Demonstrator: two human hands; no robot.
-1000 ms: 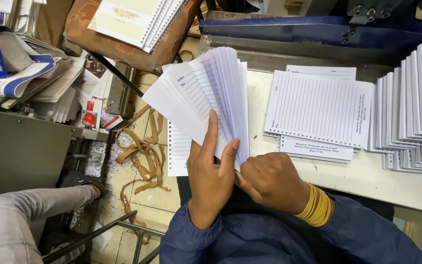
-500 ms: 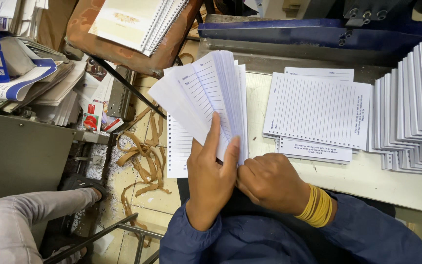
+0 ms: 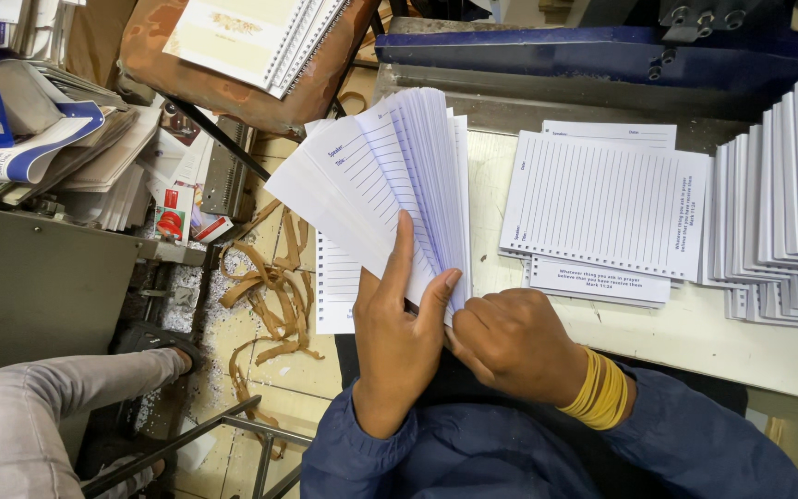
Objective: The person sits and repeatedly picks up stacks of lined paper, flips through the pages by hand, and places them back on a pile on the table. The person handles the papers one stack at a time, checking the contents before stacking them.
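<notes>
My left hand (image 3: pixel 399 323) holds a fanned stack of white lined sheets (image 3: pixel 390 176) upright in front of me, thumb and fingers pressed on its lower part. My right hand (image 3: pixel 510 337) grips the lower right corner of the same stack, fingers curled behind the sheets; yellow bands sit on that wrist. One loose punched sheet (image 3: pixel 336 286) lies under the fan at the table edge.
A pile of lined punched sheets (image 3: pixel 602 199) lies on the pale table (image 3: pixel 695 333) to the right, with staggered white paper stacks (image 3: pixel 787 194) beyond. A blue machine (image 3: pixel 602 51) stands behind. Spiral notebooks (image 3: pixel 251 37) rest on a brown cushion; brown strips (image 3: pixel 270 296) litter the floor. Another person's knee (image 3: pixel 39 416) is at lower left.
The fanned stack has spread slightly wider to the left and tilted a little; both hands keep the same grip.
</notes>
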